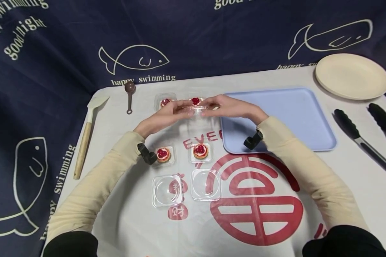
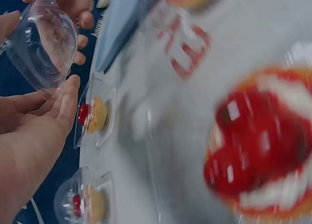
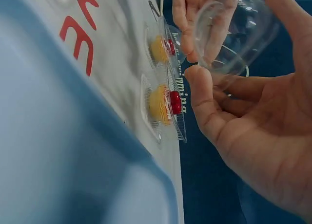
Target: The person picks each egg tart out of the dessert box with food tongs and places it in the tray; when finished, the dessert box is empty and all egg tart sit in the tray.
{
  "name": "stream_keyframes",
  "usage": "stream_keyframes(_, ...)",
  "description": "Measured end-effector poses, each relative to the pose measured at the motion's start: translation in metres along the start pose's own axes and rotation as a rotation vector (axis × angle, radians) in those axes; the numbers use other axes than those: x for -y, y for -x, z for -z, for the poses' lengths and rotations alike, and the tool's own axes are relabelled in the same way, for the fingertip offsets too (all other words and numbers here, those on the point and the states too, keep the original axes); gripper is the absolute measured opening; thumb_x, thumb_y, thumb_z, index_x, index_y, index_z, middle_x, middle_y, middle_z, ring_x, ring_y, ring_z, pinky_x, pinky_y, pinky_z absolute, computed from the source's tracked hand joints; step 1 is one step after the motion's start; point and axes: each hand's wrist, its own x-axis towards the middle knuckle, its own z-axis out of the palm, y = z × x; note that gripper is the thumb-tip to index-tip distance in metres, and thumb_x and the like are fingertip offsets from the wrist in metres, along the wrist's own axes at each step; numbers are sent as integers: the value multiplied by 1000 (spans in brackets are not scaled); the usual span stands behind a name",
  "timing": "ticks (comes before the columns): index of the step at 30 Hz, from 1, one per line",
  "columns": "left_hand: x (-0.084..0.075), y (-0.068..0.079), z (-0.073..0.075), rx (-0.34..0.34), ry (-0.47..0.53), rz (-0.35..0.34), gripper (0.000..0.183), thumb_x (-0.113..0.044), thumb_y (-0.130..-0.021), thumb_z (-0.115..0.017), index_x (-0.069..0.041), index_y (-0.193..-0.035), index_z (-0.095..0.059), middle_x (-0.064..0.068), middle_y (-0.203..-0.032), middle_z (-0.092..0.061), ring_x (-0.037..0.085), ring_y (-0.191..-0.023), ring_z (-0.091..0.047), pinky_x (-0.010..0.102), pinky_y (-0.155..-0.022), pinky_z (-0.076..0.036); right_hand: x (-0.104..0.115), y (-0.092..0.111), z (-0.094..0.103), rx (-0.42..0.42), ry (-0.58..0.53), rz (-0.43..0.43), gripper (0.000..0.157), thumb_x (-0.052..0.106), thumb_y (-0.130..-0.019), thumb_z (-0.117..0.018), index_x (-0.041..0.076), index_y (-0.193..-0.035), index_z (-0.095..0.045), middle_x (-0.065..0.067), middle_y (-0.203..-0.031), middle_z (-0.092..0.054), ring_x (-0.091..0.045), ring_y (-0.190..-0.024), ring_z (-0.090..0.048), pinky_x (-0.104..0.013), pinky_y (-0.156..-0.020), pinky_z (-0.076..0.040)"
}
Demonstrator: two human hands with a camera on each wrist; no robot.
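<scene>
Both hands hold a clear domed plastic lid [image 2: 43, 46] between them, raised above the table's far side. My left hand [image 1: 164, 117] pinches one side of its rim, and my right hand [image 1: 234, 107] grips the opposite side with thumb and fingers. Just under and beyond the lid is a berry-topped tart [image 1: 195, 101] in a clear square tray [image 3: 150, 118]. To its left a second tart [image 1: 165, 102] seems to be beneath a clear dome. Nearer the front, a left tart [image 1: 163, 154] and a right tart [image 1: 200, 151] stand in clear trays.
Two clear plastic square pieces [image 1: 167, 191] lie in front. A blue tray [image 1: 276, 117] is right of the hands, with a cream plate [image 1: 352, 76] and black-tipped tongs [image 1: 357, 132] beyond. Leftward are a brown measuring spoon [image 1: 129, 96] and a spatula [image 1: 87, 142].
</scene>
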Motion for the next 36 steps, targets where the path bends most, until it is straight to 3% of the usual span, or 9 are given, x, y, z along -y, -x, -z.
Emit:
stream_keyframes(9,7,2,-5,-5,-382,-133,68,-15,-81,-79,8,-135,-46,21,-129,-54,33,-122,-52,38,-108,-40,0,-2,-19,-37,350,16,81,41,-78,-80,-3,-139,-47,-18,-120,-55,-27,-104,-54,-40,-87,-48)
stream_keyframes(16,10,0,-9,4,-581,-155,71,-22,-78,-82,8,-132,-48,20,-116,-57,32,-110,-55,40,-100,-44,2,-2,-26,-45,412,-26,83,38,-78,-81,-3,-140,-45,-17,-117,-49,-26,-98,-51,-38,-83,-47)
stream_keyframes(27,7,-3,-10,11,-637,-123,75,-26,-78,-82,6,-135,-46,19,-117,-54,29,-106,-52,40,-96,-44,3,1,-27,-71,428,-34,79,36,-78,-81,-1,-137,-44,-16,-118,-51,-27,-102,-52,-41,-88,-48)
stream_keyframes(36,5,-1,-14,46,-605,-80,81,-29,-82,-79,4,-142,-36,20,-130,-49,30,-119,-48,41,-106,-39,2,5,-28,-63,424,-52,82,38,-78,-81,-2,-136,-39,-18,-123,-50,-27,-103,-51,-43,-93,-46)
